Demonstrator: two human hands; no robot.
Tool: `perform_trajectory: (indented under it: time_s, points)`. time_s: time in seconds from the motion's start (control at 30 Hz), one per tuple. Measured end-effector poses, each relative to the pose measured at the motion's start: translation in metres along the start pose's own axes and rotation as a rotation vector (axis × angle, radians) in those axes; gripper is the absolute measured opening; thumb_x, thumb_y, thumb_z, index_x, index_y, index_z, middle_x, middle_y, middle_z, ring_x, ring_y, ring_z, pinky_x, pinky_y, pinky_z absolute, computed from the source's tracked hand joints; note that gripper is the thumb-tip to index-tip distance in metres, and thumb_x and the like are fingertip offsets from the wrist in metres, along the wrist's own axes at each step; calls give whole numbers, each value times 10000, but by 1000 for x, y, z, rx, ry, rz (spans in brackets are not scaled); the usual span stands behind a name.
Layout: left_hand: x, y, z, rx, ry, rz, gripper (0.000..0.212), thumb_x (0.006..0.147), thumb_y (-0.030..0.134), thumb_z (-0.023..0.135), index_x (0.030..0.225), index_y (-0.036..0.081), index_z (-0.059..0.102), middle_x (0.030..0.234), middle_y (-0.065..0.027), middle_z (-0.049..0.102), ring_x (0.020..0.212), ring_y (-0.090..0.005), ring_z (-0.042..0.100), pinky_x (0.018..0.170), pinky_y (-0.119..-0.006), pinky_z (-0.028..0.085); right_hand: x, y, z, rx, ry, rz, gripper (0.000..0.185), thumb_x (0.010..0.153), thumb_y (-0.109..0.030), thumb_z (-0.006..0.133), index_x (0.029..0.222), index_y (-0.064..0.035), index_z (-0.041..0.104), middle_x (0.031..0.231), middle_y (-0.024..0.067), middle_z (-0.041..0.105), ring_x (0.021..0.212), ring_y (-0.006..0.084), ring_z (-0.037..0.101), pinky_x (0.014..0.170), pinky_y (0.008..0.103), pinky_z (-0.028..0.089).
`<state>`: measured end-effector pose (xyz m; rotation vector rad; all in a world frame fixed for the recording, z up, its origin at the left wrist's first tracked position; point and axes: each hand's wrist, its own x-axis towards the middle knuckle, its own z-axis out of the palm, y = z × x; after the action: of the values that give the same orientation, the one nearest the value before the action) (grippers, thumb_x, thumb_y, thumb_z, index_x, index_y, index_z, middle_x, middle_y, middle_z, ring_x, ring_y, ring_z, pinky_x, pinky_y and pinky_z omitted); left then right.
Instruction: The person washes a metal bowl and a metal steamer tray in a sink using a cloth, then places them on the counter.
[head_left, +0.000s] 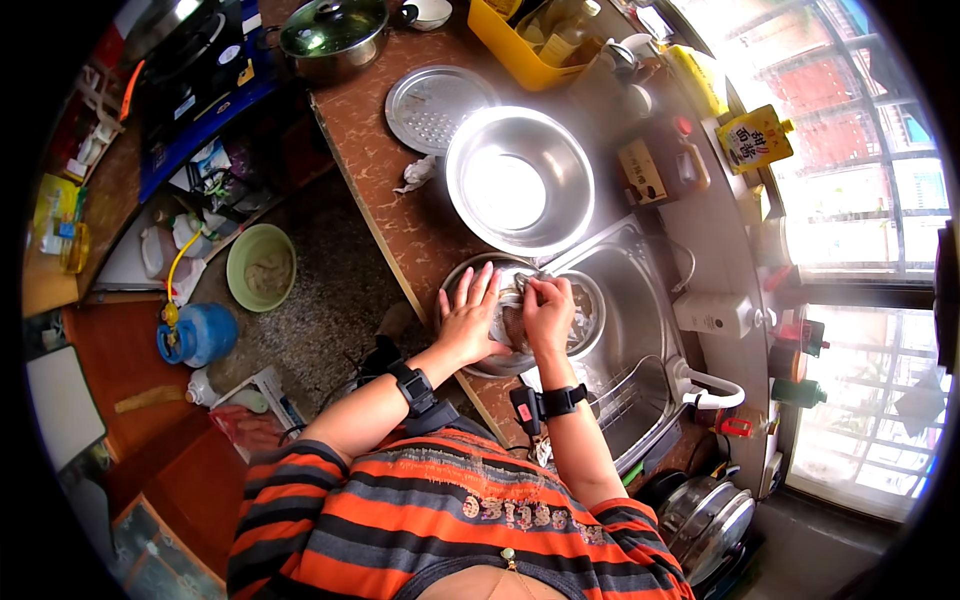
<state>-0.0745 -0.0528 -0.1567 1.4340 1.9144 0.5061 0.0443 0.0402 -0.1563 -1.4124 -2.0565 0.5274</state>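
Observation:
My left hand (471, 319) lies flat, fingers spread, across the left side of a round metal bowl (491, 367) near the counter's front edge. Inside that bowl is a brownish, scaly-textured piece (514, 327), partly hidden by my hands; I cannot tell exactly what it is. Over the bowl's right side, my right hand (550, 311) pinches a small greyish piece (529, 278) between thumb and fingers. A second, smaller metal bowl (598, 322) sits just right of it, at the sink's edge, with wet-looking scraps in it.
Beyond the bowls stands a large steel basin (576, 176), beside a perforated steel tray (420, 97) and crumpled tissue (418, 173). To the right is a steel sink (637, 300) with a white faucet (716, 390). A vinegar jug (660, 169) stands by the wall; a green bucket (240, 262) is on the floor.

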Motion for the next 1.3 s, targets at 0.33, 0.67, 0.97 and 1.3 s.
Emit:
perform_trajectory:
  time_s: [0.33,0.67,0.97,1.3]
  points:
    - [1,2,-3,5,-19,1,1253,521,363,864,1483,141,93,1550,-50,57,1416,-324,71,1026,-699,145,2,-3,2,6,-14,79,100,759,-85,689,810,0,698,788,129,600,683,289,610,649,350,492]
    - [2,0,-1,-3,-20,13,1261,522,378,863,1483,143,83,1552,-53,38,1417,-330,60,1013,-716,147,3,10,-7,32,-2,192,109,745,-87,682,777,16,695,764,136,600,651,291,608,642,377,492]
    - [1,3,-5,1,-26,8,1256,522,369,865,1483,135,91,1553,-52,33,1416,-331,65,1005,-721,159,2,9,-3,72,-1,132,78,768,-62,662,770,14,680,770,137,585,697,296,596,652,376,476]
    - [3,1,-4,34,-40,1,1251,536,390,857,1484,141,80,1554,-51,30,1418,-323,61,1009,-715,166,-5,8,-7,-40,61,9,114,806,-76,656,751,22,666,757,106,562,639,263,573,584,348,461]
